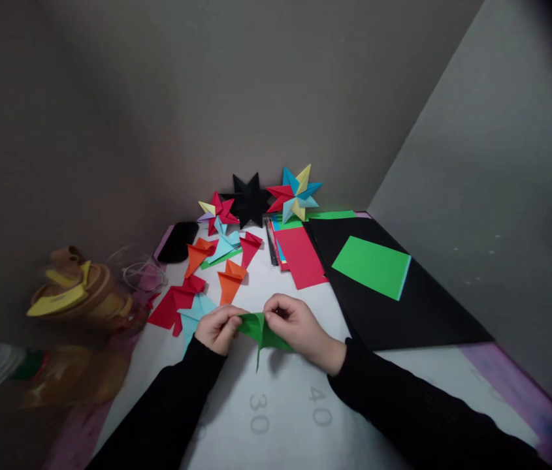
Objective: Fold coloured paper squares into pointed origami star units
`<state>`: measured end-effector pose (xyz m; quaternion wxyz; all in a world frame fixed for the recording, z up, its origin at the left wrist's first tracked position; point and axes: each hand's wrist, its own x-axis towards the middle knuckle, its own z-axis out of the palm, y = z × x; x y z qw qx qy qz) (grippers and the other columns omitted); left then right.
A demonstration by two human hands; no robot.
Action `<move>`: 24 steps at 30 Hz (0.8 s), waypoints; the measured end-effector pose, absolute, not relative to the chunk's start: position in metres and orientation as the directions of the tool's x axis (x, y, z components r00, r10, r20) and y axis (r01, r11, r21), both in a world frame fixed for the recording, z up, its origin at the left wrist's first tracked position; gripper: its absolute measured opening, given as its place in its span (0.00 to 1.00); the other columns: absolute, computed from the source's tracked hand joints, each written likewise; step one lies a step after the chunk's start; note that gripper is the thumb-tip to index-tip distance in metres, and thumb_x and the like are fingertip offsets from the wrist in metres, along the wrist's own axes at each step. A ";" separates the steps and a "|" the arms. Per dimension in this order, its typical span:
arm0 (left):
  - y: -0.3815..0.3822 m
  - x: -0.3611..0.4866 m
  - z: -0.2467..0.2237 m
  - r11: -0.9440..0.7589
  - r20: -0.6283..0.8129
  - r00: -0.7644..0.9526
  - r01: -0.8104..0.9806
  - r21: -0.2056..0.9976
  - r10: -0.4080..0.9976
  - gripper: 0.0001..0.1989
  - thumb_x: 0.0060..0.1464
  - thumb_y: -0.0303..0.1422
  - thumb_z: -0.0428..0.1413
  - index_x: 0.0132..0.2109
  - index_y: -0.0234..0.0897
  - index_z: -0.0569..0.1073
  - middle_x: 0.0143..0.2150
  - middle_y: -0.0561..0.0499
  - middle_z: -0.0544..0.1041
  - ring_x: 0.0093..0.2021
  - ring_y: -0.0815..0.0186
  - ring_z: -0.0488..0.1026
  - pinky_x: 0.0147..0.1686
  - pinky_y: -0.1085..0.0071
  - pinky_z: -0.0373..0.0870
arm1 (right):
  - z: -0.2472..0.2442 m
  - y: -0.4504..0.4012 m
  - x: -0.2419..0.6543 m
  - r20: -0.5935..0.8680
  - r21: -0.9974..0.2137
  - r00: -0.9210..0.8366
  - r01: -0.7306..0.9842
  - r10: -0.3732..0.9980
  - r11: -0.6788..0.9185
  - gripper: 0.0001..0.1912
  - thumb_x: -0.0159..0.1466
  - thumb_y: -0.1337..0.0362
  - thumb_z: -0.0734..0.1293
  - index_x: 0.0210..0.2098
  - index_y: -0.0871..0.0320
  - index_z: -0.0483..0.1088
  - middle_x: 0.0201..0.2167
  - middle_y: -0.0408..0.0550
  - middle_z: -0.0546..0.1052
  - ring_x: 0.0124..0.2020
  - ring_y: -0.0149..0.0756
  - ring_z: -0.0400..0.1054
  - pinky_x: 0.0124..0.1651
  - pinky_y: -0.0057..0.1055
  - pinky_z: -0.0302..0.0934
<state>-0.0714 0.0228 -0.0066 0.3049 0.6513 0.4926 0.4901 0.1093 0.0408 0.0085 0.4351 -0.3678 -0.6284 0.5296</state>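
Note:
Between my two hands is a piece of green paper (260,331), partly folded, with one flap pointing down. My left hand (218,328) pinches its left corner between thumb and fingers. On the other side, my right hand (300,326) grips the paper near its upper middle, with the fingers curled in. Just beyond my hands lie folded paper pieces: an orange one (231,281), a light blue one (197,314) close to my left hand, and a red one (176,305) to its left.
Paper stars, one black (250,201) and one multicoloured (297,194), lean on the back wall. Red sheets (302,256) lie by a black board (422,320) bearing a green sheet (372,266). A dark phone-like object (178,242) sits back left; a white-capped bottle (74,373) stands left.

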 end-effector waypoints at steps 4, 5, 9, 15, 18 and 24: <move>0.022 -0.071 -0.006 -0.331 0.335 0.049 0.338 0.881 0.941 0.12 0.52 0.35 0.50 0.31 0.37 0.77 0.23 0.51 0.73 0.19 0.70 0.65 0.24 0.73 0.63 | 0.009 0.042 0.111 0.201 -0.976 -0.351 0.011 0.915 0.218 0.04 0.55 0.70 0.61 0.26 0.58 0.67 0.24 0.42 0.68 0.26 0.30 0.63 0.29 0.26 0.58; 0.022 -0.071 -0.006 -0.323 0.328 0.042 0.336 0.885 0.944 0.12 0.52 0.35 0.51 0.32 0.37 0.77 0.23 0.51 0.73 0.19 0.71 0.65 0.24 0.73 0.63 | 0.009 0.042 0.111 0.198 -0.977 -0.358 0.007 0.913 0.214 0.04 0.56 0.69 0.61 0.27 0.58 0.68 0.25 0.42 0.69 0.27 0.30 0.63 0.30 0.26 0.58; 0.021 -0.072 -0.006 -0.317 0.324 0.037 0.338 0.886 0.945 0.13 0.52 0.38 0.51 0.32 0.36 0.77 0.24 0.50 0.73 0.19 0.70 0.65 0.22 0.73 0.62 | 0.009 0.041 0.111 0.186 -0.978 -0.378 0.021 0.907 0.209 0.05 0.58 0.67 0.61 0.29 0.58 0.69 0.26 0.43 0.70 0.28 0.31 0.64 0.31 0.27 0.59; 0.020 -0.076 -0.006 -0.329 0.314 0.098 0.324 0.887 0.944 0.24 0.53 0.50 0.47 0.35 0.35 0.78 0.26 0.46 0.76 0.22 0.67 0.68 0.26 0.71 0.66 | 0.011 0.040 0.113 0.292 -0.921 -0.368 0.141 0.883 0.363 0.07 0.60 0.69 0.60 0.28 0.58 0.67 0.25 0.43 0.68 0.28 0.31 0.63 0.32 0.27 0.57; 0.020 -0.079 -0.002 -0.179 0.151 0.115 0.288 0.941 0.982 0.31 0.54 0.54 0.43 0.38 0.31 0.78 0.29 0.43 0.77 0.21 0.67 0.68 0.22 0.71 0.66 | 0.012 0.042 0.116 0.393 -0.856 -0.386 0.178 0.835 0.485 0.07 0.61 0.70 0.59 0.28 0.58 0.66 0.26 0.43 0.68 0.29 0.31 0.63 0.34 0.28 0.57; 0.018 -0.075 0.009 0.090 -0.107 0.274 0.077 0.993 0.956 0.27 0.48 0.51 0.53 0.41 0.31 0.76 0.27 0.46 0.78 0.20 0.68 0.72 0.17 0.76 0.63 | 0.018 0.043 0.118 0.475 -0.760 -0.451 0.222 0.755 0.610 0.07 0.62 0.71 0.59 0.29 0.58 0.66 0.27 0.44 0.69 0.32 0.32 0.64 0.36 0.29 0.58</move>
